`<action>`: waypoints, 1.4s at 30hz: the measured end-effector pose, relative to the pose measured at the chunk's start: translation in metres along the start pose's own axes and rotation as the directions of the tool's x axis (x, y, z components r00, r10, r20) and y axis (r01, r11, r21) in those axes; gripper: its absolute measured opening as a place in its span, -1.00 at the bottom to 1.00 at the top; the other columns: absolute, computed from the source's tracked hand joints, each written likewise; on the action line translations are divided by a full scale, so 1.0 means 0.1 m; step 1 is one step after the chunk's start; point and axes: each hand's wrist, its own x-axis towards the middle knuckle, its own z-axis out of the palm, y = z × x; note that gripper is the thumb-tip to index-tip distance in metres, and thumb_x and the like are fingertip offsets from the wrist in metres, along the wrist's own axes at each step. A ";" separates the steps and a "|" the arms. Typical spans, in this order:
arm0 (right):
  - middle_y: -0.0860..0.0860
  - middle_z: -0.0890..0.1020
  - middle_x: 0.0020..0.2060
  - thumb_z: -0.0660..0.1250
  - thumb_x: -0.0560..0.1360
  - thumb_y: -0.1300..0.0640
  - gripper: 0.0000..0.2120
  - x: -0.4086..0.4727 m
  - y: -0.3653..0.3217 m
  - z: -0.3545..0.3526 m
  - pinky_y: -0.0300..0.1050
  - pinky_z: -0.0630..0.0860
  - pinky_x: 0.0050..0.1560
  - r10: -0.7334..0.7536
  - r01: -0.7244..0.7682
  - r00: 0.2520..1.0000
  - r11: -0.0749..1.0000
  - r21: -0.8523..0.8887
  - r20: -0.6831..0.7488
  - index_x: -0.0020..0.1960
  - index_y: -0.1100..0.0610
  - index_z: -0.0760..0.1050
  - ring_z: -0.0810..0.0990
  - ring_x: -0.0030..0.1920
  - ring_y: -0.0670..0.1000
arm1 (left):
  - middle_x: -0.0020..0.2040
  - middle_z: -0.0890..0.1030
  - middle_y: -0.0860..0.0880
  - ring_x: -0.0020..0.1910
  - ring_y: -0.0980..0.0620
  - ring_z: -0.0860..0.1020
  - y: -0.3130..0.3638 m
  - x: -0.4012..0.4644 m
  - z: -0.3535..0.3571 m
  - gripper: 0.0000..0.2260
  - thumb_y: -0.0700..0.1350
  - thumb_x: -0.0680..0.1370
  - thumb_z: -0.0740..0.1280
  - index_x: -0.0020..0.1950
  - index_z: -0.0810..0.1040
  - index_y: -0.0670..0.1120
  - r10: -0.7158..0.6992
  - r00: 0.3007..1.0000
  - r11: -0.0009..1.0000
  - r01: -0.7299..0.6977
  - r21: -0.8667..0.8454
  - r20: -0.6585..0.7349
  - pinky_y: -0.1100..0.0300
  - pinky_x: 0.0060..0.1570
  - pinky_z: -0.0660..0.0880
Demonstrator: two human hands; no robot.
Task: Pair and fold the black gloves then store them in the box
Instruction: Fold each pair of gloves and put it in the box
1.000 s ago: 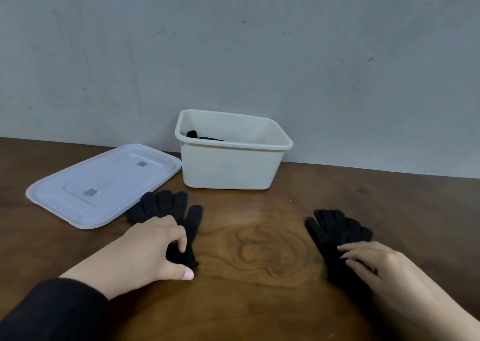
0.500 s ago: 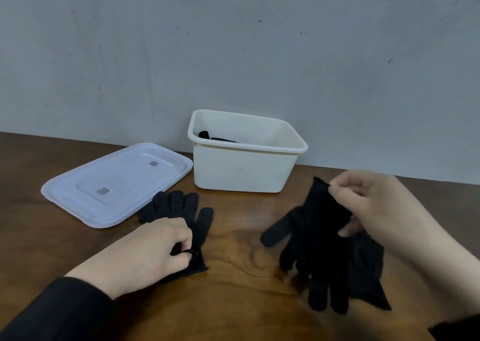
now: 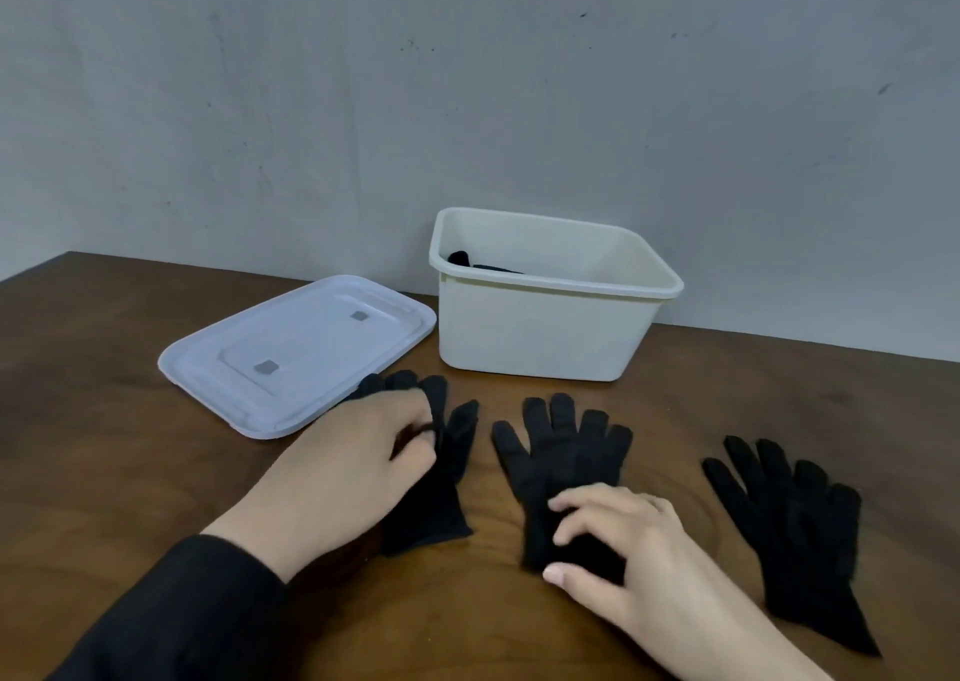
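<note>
Our right hand point(image 3: 623, 550) has just laid a soft black knit glove point(image 3: 563, 467) flat on the brown wooden worktop point(image 3: 779, 384), fingers curled on its cuff. Our left hand point(image 3: 358, 452) still pinches another black glove point(image 3: 441, 483) beside it. Now we can pair them for the white plastic box point(image 3: 540, 337) beyond both hands.

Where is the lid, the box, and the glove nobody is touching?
lid point(image 3: 291, 353), head view, on its flat top.
box point(image 3: 540, 335), head view, on its front wall.
untouched glove point(image 3: 800, 530), head view, on its palm.
</note>
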 end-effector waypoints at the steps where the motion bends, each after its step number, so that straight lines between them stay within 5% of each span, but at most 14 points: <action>1: -0.51 0.41 0.17 0.24 0.46 -0.37 -0.70 0.00 -0.01 0.01 -0.31 0.08 0.38 0.001 -0.001 1.000 1.000 0.000 -0.030 0.07 -0.25 0.51 0.12 0.28 -0.55 | -0.32 0.52 0.02 -0.23 0.14 0.50 0.03 0.00 -0.01 -0.81 0.02 0.60 0.21 -0.22 0.44 0.06 -0.019 0.998 0.998 0.016 -0.061 -0.051 0.24 -0.30 0.44; 6: -0.51 0.43 0.21 0.27 0.40 -0.35 -0.54 -0.02 -0.21 -0.01 -0.36 0.42 0.14 0.031 0.039 0.969 0.960 0.277 -0.245 0.28 -0.36 0.40 0.35 0.27 -0.42 | -0.22 0.58 0.10 -0.23 0.13 0.54 0.29 -0.04 0.06 -0.83 0.06 0.59 0.19 -0.16 0.48 0.08 -0.064 0.977 0.955 0.001 -0.295 -0.203 0.28 -0.31 0.47; 9: -0.48 0.46 0.26 0.45 0.46 -0.03 -0.41 0.01 -0.42 0.05 -0.40 0.50 0.08 0.030 0.097 0.981 0.776 0.623 -0.189 0.38 -0.37 0.28 0.45 0.26 -0.39 | -0.18 0.57 0.11 -0.14 0.13 0.55 0.51 -0.07 0.23 -0.86 0.04 0.61 0.18 -0.10 0.50 0.12 0.084 0.982 0.944 -0.133 -0.303 -0.169 0.23 -0.19 0.47; 12: -0.34 0.58 0.19 0.40 0.51 0.07 -0.49 0.03 -0.45 0.06 -0.29 0.60 -0.02 0.121 0.094 0.965 0.668 0.738 -0.232 0.38 -0.27 0.37 0.64 0.10 -0.21 | -0.06 0.55 0.18 0.01 0.15 0.54 0.63 -0.07 0.40 -0.83 -0.08 0.64 0.16 0.03 0.53 0.11 0.200 0.974 0.928 -0.223 -0.298 -0.105 0.28 -0.03 0.47; 16: -0.16 0.70 -0.05 0.24 0.63 0.21 -0.72 0.04 -0.42 -0.14 -0.36 0.55 -0.27 0.258 0.034 0.908 0.738 0.674 -0.329 0.10 -0.13 0.62 0.71 -0.31 -0.03 | 0.07 0.58 0.28 0.15 0.28 0.52 0.55 -0.09 0.43 -0.76 -0.06 0.64 0.15 0.20 0.56 0.13 0.238 0.965 0.932 -0.260 -0.254 -0.114 0.43 0.10 0.41; 21: -0.08 0.72 -0.25 0.34 0.56 0.24 -0.80 0.10 -0.38 -0.80 -0.33 0.51 -0.36 0.219 0.022 0.904 0.834 0.551 -0.367 -0.17 0.05 0.65 0.67 -0.45 0.06 | -0.10 0.58 0.26 -0.01 0.28 0.54 0.27 -0.04 0.39 -0.86 0.07 0.60 0.18 0.03 0.54 0.21 0.055 0.986 0.983 -0.081 -0.167 -0.157 0.40 -0.07 0.47; 24: -0.10 0.72 -0.26 0.32 0.53 0.22 -0.82 0.25 -0.37 -1.12 -0.14 0.53 -0.19 0.217 -0.059 0.938 0.868 0.493 -0.271 -0.14 0.03 0.67 0.70 -0.41 0.06 | -0.11 0.56 0.24 -0.05 0.25 0.52 0.17 0.01 0.41 -0.90 0.07 0.61 0.21 -0.01 0.52 0.20 0.032 0.995 0.998 -0.036 -0.045 -0.096 0.33 -0.08 0.51; 27: -0.06 0.69 -0.32 0.31 0.54 0.21 -0.82 0.45 -0.34 -1.26 -0.37 0.48 -0.25 0.231 -0.120 0.943 0.907 0.403 -0.239 -0.17 0.09 0.65 0.72 -0.36 -0.02 | -0.11 0.54 0.22 -0.07 0.24 0.52 0.17 0.01 0.41 -0.90 0.07 0.60 0.22 0.02 0.53 0.19 0.034 0.996 0.999 -0.035 -0.013 -0.077 0.31 -0.09 0.52; 31: -0.10 0.72 -0.22 0.29 0.56 0.18 -0.80 0.56 -0.32 -1.27 -0.28 0.53 -0.20 0.195 -0.035 0.869 0.941 0.335 -0.456 -0.12 -0.04 0.64 0.71 -0.27 -0.18 | 0.00 0.53 0.25 0.03 0.25 0.48 0.16 -0.01 0.41 -0.85 0.08 0.59 0.25 0.12 0.57 0.20 0.128 0.991 0.992 -0.128 0.000 0.039 0.29 0.07 0.48; 35: -0.14 0.71 -0.25 0.33 0.53 0.19 -0.72 0.39 -0.32 -0.96 -0.41 0.40 -0.41 0.114 0.022 0.826 0.972 0.235 -0.552 -0.05 -0.21 0.63 0.59 -0.36 -0.19 | 0.11 0.48 0.26 0.11 0.26 0.37 0.20 -0.02 0.51 -0.77 0.10 0.59 0.28 0.23 0.57 0.19 0.253 0.944 0.965 -0.263 0.021 0.214 0.22 0.28 0.29; 39: -0.29 0.60 0.15 0.38 0.50 0.20 -0.65 0.15 -0.11 -0.20 -0.63 0.24 0.18 0.029 -0.001 0.942 0.996 0.084 -0.334 0.21 -0.13 0.62 0.50 0.16 -0.38 | 0.08 0.46 0.24 0.07 0.25 0.34 0.20 -0.02 0.58 -0.76 0.12 0.59 0.28 0.23 0.58 0.18 0.272 0.934 0.957 -0.287 0.034 0.232 0.19 0.26 0.28; 42: -0.28 0.55 0.22 0.48 0.47 0.14 -0.65 0.00 0.07 0.27 -0.45 0.28 0.35 -0.051 0.040 0.975 0.998 -0.058 -0.218 0.24 -0.06 0.62 0.39 0.29 -0.36 | 0.08 0.46 0.20 0.06 0.21 0.32 0.23 -0.02 0.62 -0.76 0.14 0.59 0.27 0.21 0.60 0.16 0.296 0.914 0.942 -0.327 0.073 0.279 0.20 0.24 0.24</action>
